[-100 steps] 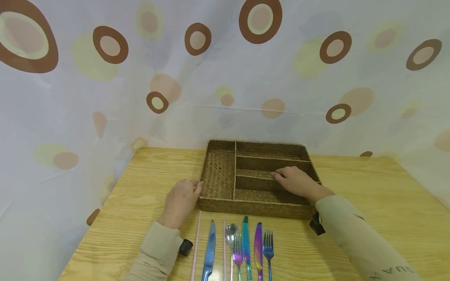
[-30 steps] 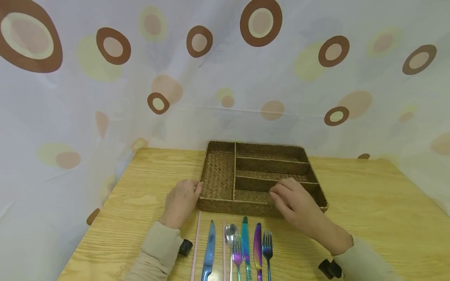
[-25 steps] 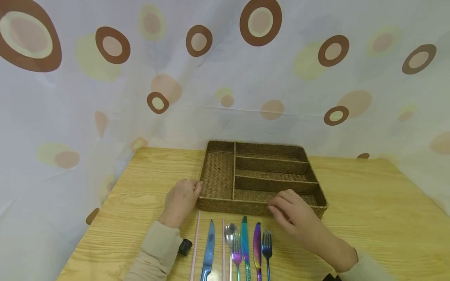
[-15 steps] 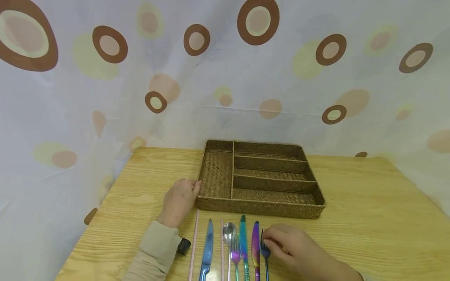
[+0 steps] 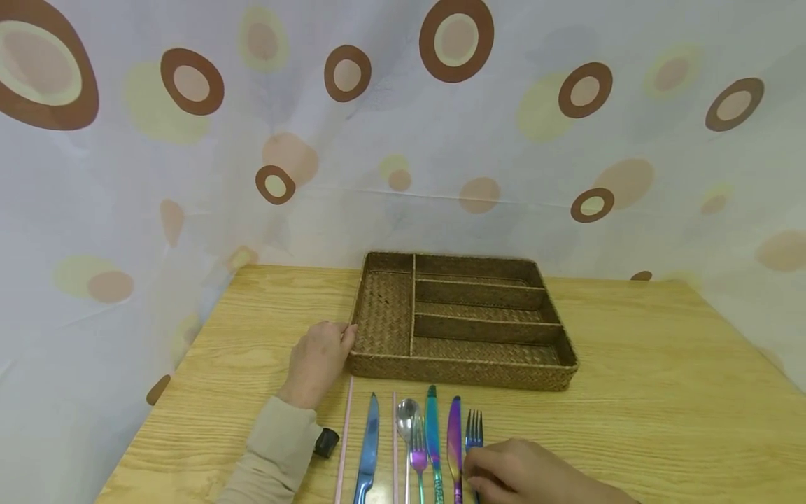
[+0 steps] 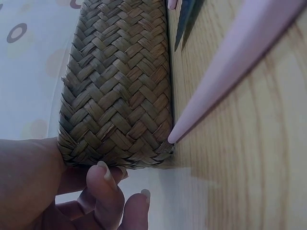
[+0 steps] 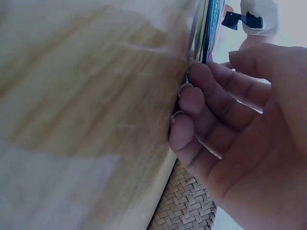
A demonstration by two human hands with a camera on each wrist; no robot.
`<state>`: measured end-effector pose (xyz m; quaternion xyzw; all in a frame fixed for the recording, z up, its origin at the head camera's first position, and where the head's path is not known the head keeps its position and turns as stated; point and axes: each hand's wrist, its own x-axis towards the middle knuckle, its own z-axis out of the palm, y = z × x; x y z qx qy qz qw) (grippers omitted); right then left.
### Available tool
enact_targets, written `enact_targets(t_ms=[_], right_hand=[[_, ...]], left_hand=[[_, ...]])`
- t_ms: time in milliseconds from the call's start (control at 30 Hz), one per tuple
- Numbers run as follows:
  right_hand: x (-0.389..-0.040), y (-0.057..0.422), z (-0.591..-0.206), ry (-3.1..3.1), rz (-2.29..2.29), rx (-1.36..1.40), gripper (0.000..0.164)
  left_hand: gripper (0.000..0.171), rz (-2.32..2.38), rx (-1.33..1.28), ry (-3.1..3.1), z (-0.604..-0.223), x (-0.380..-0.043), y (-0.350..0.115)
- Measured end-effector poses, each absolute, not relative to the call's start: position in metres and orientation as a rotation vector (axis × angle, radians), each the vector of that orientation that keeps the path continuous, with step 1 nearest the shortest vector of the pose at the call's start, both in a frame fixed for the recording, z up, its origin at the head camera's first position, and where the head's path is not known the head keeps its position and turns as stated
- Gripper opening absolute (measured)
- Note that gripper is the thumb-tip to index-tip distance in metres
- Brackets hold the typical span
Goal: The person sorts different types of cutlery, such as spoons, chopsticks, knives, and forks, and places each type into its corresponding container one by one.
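Note:
A woven cutlery tray (image 5: 462, 371) with several bare compartments stands toward the back of the table. My left hand (image 5: 320, 357) holds its front left corner; in the left wrist view my fingertips (image 6: 106, 184) curl close by the woven wall. My right hand (image 5: 525, 472) is low over a blue fork (image 5: 474, 423), covering its handle while the tines show. In the right wrist view the fingertips (image 7: 182, 130) are down at the table surface and the thumb stands apart from them. A purple knife (image 5: 455, 434) lies just left of that fork.
Left of the purple knife lie a teal knife (image 5: 432, 420), a purple fork (image 5: 418, 455), a silver spoon (image 5: 406, 414), a pink chopstick (image 5: 394, 437), a blue knife (image 5: 369, 441) and another pink chopstick (image 5: 345, 427). A patterned curtain (image 5: 403, 126) hangs behind the table.
My right hand has left the tray's compartments, moved toward me past its front wall, and come down over the blue fork's handle. My left hand stays at the tray's corner.

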<state>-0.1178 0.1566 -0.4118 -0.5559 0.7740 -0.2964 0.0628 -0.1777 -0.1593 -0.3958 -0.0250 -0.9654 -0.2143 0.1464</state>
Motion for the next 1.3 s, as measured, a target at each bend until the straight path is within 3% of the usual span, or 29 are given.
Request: enact_targets(t_ms=[233, 400, 733, 1100, 1300], right_hand=[[-0.117, 0.153, -0.407, 2.295, -0.841, -1.509, 0.022], [-0.119, 0.151, -0.41, 2.267, -0.884, -1.568, 0.025], [-0.12, 0.154, -0.412, 2.303, -0.888, -1.611, 0.022], [-0.116, 0.16, -0.409, 2.324, -0.897, -1.325, 0.015], [-0.116, 0.164, -0.408, 2.397, -0.877, -1.332, 0.016]], left_hand=[[0.043, -0.624, -0.058, -2.783, -0.395, -0.177, -0.159], [0.041, -0.621, -0.055, -2.787, -0.394, -0.177, -0.158], [0.043, -0.621, -0.068, -2.763, -0.395, -0.177, -0.159], [0.043, -0.62, -0.061, -2.769, -0.396, -0.178, -0.16], [0.043, -0.634, -0.067, -2.77, -0.394, -0.177, -0.159]])
